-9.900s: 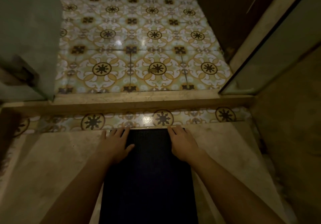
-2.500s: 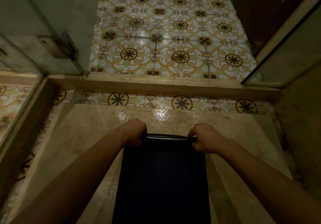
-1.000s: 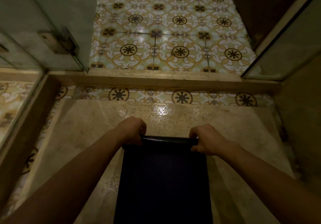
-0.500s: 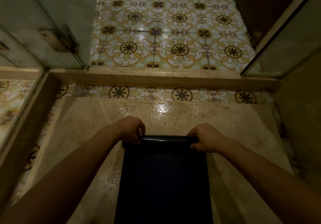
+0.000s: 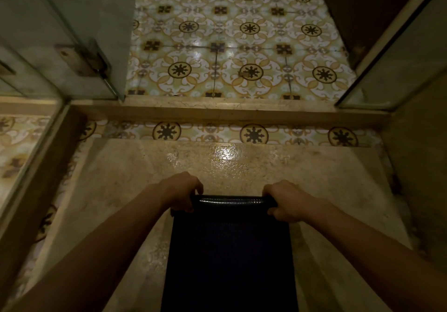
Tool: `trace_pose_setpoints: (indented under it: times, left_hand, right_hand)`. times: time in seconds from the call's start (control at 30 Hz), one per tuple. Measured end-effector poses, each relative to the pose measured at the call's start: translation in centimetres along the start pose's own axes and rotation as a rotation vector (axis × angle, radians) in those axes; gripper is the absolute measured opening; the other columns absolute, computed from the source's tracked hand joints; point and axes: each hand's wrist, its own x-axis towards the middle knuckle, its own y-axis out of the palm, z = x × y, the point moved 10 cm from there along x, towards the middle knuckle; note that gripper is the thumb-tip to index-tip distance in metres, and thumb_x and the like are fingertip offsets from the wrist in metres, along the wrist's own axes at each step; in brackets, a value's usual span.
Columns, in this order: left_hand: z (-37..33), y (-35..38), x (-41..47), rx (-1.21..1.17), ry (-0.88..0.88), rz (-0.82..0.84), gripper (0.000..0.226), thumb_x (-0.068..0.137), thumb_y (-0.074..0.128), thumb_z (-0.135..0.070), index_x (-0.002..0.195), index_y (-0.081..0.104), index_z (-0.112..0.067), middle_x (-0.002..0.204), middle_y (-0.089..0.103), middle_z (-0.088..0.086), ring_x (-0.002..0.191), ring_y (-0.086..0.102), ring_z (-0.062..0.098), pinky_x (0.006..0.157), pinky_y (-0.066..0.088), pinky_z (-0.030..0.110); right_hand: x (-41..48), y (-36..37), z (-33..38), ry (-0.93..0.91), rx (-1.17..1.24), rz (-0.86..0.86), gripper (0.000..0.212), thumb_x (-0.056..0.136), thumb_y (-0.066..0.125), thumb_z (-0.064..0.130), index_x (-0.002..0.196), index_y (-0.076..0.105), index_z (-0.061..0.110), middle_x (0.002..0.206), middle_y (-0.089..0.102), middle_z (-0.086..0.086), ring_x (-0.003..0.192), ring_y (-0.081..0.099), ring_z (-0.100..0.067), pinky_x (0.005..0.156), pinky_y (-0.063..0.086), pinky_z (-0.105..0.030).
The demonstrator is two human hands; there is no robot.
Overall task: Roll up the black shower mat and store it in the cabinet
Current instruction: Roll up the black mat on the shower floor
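Hands work as a pair: left hand [image 5: 181,192] and right hand [image 5: 285,201] each close their grip on one end of the rolled edge of the black shower mat [image 5: 229,246], keeping the roll straight on the shower floor [image 5: 125,178].

Mat [image 5: 229,258] lies on stone slab [image 5: 121,178], threshold [image 5: 217,112] beyond.

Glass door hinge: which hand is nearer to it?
Left. The left hand grips the mat roll's left end, below and right of the hinge; the right hand grips the far right end.
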Motion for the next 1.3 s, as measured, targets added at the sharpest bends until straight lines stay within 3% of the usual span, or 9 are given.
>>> trace_pose_setpoints:
  times: [0.1,0.33,0.53,0.67,0.8,1.0,1.17,1.3]
  left_hand:
    - [-0.7,0.3,-0.1,0.056,0.043,0.024,0.038,0.080,0.071,-0.021,0.117,0.064,-0.021,0.110,0.067,0.003,0.097,0.063,0.019,0.070,0.044,0.023]
    - [0.0,-0.9,1.3,0.126,0.031,0.059,0.031,0.078,0.065,-0.018,0.109,0.064,-0.019,0.106,0.062,0.007,0.088,0.063,0.023,0.062,0.047,0.027]
    - [0.9,-5.5,3.8,0.126,0.017,-0.156,0.028,0.078,0.064,-0.023,0.107,0.063,-0.020,0.104,0.062,0.006,0.093,0.059,0.021,0.071,0.054,0.032]
    - [0.3,-7.9,5.3,0.238,0.050,-0.316,0.029,0.076,0.064,-0.026,0.104,0.061,-0.017,0.100,0.066,0.005,0.104,0.051,0.025,0.070,0.039,0.031]
    - [0.6,-8.4,5.6,0.180,0.064,-0.361,0.027,0.075,0.065,-0.024,0.101,0.061,-0.018,0.096,0.066,0.004,0.101,0.051,0.025,0.066,0.037,0.030]
    - [0.8,-8.2,4.5,0.037,0.025,-0.409,0.020,0.072,0.070,-0.018,0.091,0.063,-0.017,0.093,0.064,0.004,0.091,0.058,0.024,0.068,0.045,0.028]
    - [1.1,-7.8,4.6,-0.010,-0.020,-0.264,0.025,0.073,0.073,-0.020,0.097,0.066,-0.018,0.098,0.066,0.004,0.091,0.061,0.023,0.067,0.044,0.026]
    - [0.8,-8.1,3.9,0.008,-0.014,-0.343,0.025,0.073,0.072,-0.019,0.090,0.055,-0.023,0.095,0.065,0.001,0.089,0.060,0.024,0.064,0.042,0.028]
  right_hand:
    - [0.2,0.2,0.3,-0.033,-0.030,0.056,0.036,0.077,0.069,0.028,0.108,0.058,0.017,0.105,0.059,-0.008,0.089,0.059,-0.023,0.068,0.049,-0.030]
    - [1.7,-1.8,0.1,-0.083,-0.048,0.124,0.030,0.082,0.065,0.027,0.109,0.059,0.016,0.104,0.060,-0.008,0.085,0.057,-0.021,0.065,0.044,-0.028]
    - [4.8,-6.2,-2.1,-0.044,-0.097,-0.071,0.027,0.080,0.066,0.024,0.104,0.060,0.015,0.099,0.062,-0.010,0.088,0.060,-0.027,0.067,0.045,-0.031]
    - [6.1,-8.0,-3.4,-0.025,-0.120,-0.214,0.025,0.078,0.067,0.025,0.099,0.059,0.014,0.100,0.063,-0.010,0.091,0.059,-0.026,0.073,0.049,-0.034]
    - [5.7,-8.2,-3.5,-0.031,-0.105,-0.303,0.030,0.077,0.071,0.025,0.101,0.060,0.013,0.099,0.062,-0.010,0.095,0.056,-0.027,0.076,0.045,-0.033]
    - [4.6,-7.7,-3.2,-0.026,-0.078,-0.259,0.033,0.076,0.071,0.021,0.107,0.062,0.016,0.104,0.062,-0.004,0.099,0.057,-0.024,0.081,0.047,-0.033]
    - [4.9,-8.3,-2.6,0.014,-0.162,-0.243,0.025,0.074,0.067,0.012,0.098,0.064,0.014,0.095,0.064,-0.006,0.087,0.060,-0.024,0.067,0.047,-0.031]
    - [4.6,-8.2,-2.5,0.013,-0.155,-0.233,0.028,0.072,0.072,0.012,0.098,0.063,0.014,0.097,0.064,-0.006,0.087,0.059,-0.024,0.068,0.047,-0.031]
